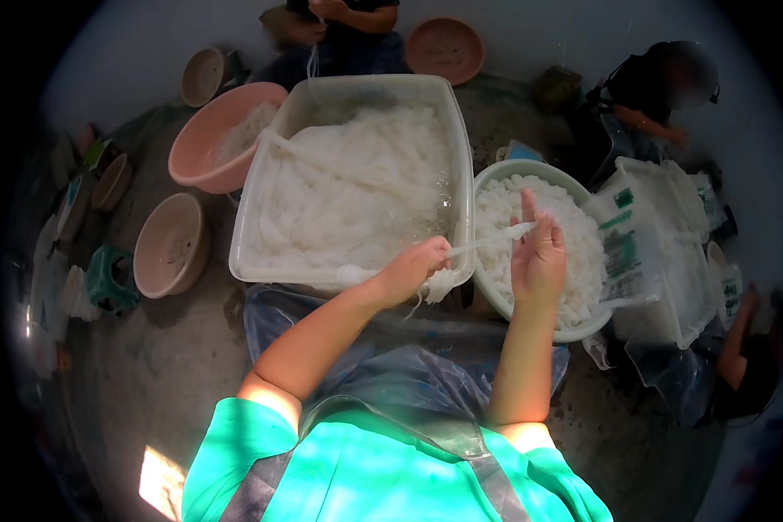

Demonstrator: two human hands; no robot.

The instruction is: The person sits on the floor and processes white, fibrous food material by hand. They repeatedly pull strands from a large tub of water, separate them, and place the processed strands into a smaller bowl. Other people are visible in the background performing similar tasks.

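My left hand (412, 271) is closed on one end of a stretched white strand bundle (479, 245), above the near right corner of a large rectangular plastic tub (464, 196). My right hand (540, 253) pinches the other end between thumb and fingers over a pale green round basin (492, 301). Tangled wet white strands (346, 196) lie in water in the tub, and a thicker twist of them crosses to its left rim. Small white coiled pieces (577, 261) heap up in the basin. Under my left hand, a white clump (440, 286) hangs on the tub's rim.
A pink basin (192, 153) holding white strands touches the tub's left side. An empty beige basin (169, 245) and a green stool (112, 279) stand on the floor at left. Plastic-covered containers (659, 261) stand at right. Other people sit opposite (349, 39) and at right (646, 98).
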